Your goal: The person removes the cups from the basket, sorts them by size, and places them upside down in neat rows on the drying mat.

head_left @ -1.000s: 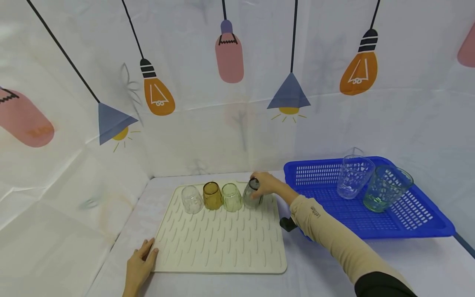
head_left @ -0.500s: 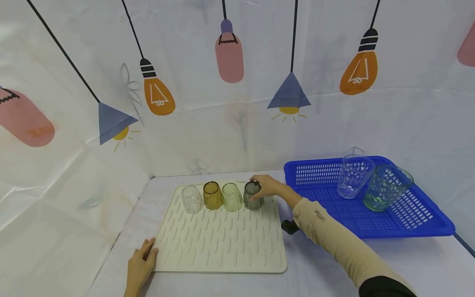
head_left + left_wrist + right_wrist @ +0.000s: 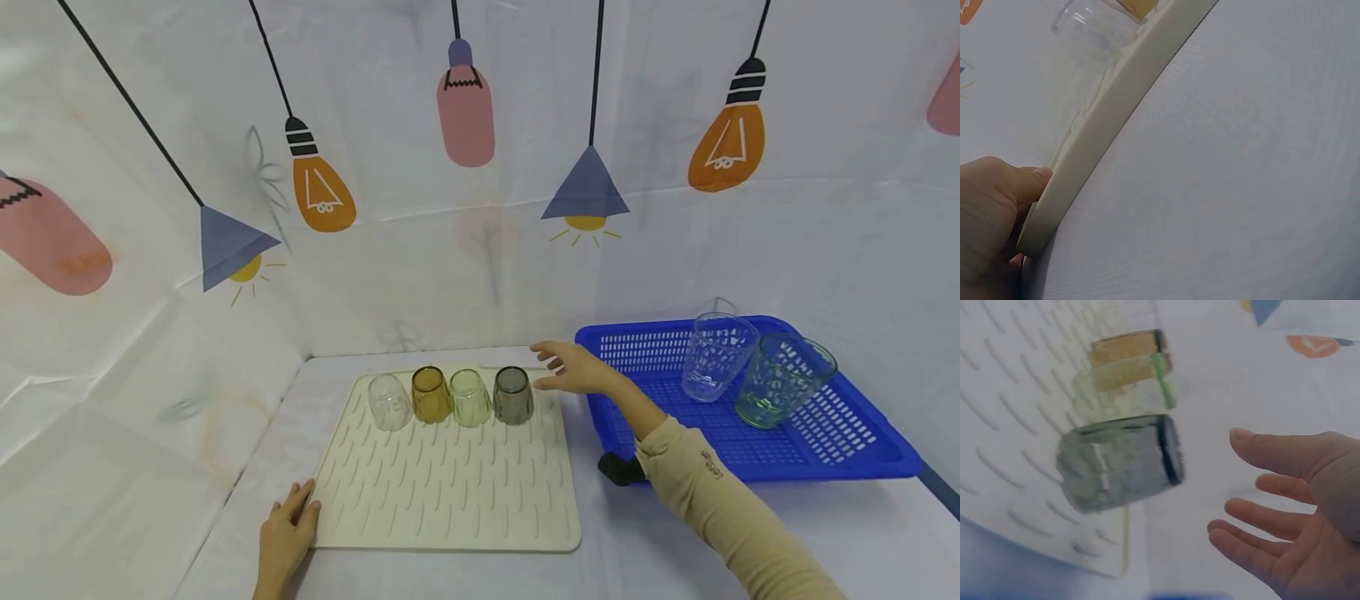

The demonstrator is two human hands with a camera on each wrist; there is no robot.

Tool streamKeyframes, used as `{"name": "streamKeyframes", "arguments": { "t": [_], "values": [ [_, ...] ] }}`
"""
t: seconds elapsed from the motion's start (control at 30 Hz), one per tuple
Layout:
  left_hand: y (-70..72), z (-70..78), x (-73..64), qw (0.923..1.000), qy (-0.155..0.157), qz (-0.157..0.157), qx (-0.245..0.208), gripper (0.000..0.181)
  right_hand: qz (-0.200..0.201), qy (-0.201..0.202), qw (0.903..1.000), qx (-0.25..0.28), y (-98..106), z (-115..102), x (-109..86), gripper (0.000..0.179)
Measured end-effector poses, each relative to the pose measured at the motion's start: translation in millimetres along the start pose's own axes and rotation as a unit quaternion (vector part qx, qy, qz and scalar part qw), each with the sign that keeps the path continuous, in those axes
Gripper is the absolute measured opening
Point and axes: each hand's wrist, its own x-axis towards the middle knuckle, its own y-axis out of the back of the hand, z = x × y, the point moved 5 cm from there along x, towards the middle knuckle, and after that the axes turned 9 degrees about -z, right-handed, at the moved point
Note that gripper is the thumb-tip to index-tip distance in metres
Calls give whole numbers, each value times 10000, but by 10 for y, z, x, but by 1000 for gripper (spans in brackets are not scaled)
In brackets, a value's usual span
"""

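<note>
**Grey glass point(image 3: 513, 398) was stood on cream mat point(image 3: 450, 500), right hand point(image 3: 572, 368) apart from it**

The grey glass was placed at the right end of a row near the mat's far edge, where a pale green glass point(image 3: 470, 400), an amber glass point(image 3: 431, 396) and a clear glass point(image 3: 389, 404) were also lined up. The right hand was held just beside it, thumb and fingers loosely spread, with nothing grasped. The mat's near left corner was touched by the left hand point(image 3: 283, 529), its thumb laid against the edge and its visible fingers extended. A clear tumbler point(image 3: 708, 367) and a greenish tumbler point(image 3: 765, 408) were contained in the blue basket point(image 3: 885, 442).
</note>
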Motion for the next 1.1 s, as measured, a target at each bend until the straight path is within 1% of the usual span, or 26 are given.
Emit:
{"name": "streamKeyframes", "arguments": {
  "t": [0.07, 0.17, 0.3, 0.4, 0.5, 0.6, 0.67, 0.7, 0.77, 0.83, 0.87, 0.93, 1.0, 1.1],
  "values": [
    [-6, -3, 0, 10000, 7, 8, 15, 36, 205, 44, 9998, -77, 89, -10, -131, 60],
    [-13, -16, 1, 9999, 116, -29, 59, 36, 553, 40, 9983, -167, 236, 15, -341, 60],
    [-13, -23, 1, 9998, 146, -83, 132, 36, 1063, -51, 9940, -244, 434, 84, -651, 60],
    [-14, -22, 1, 9999, 100, -62, 115, 36, 1471, -215, 9884, -305, 550, 150, -895, 61],
    [-15, -22, 0, 9999, 90, -31, 85, 36, 1922, -424, 9797, -371, 633, 201, -1144, 61],
    [-12, -19, -6, 9999, 133, -39, 102, 36, 2458, -604, 9666, -399, 693, 261, -1380, 61],
    [-13, -20, -10, 9998, 148, -29, 96, 36, 2881, -721, 9536, -487, 729, 306, -1529, 62],
    [-14, -21, -12, 9998, 156, -20, 98, 36, 3083, -796, 9463, -562, 746, 332, -1601, 63],
    [-17, -20, -15, 9998, 169, -4, 118, 36, 3536, -972, 9269, -802, 788, 389, -1745, 65],
    [-19, -19, -15, 9998, 160, 20, 73, 36, 3888, -1165, 9082, -1021, 826, 467, -1876, 69],
    [-21, -17, -15, 9999, 152, 30, 63, 36, 4027, -1248, 8999, -1118, 845, 510, -1935, 71],
    [-23, -13, -13, 9999, 145, 33, 62, 36, 4217, -1411, 8873, -1225, 879, 599, -2048, 76],
    [-23, -10, -12, 9999, 140, 39, 47, 36, 4233, -1590, 8845, -1148, 902, 706, -2139, 82],
    [-22, -12, -13, 9999, 164, 4, 49, 36, 4094, -1921, 8867, -964, 920, 863, -2239, 88]
  ]
}}
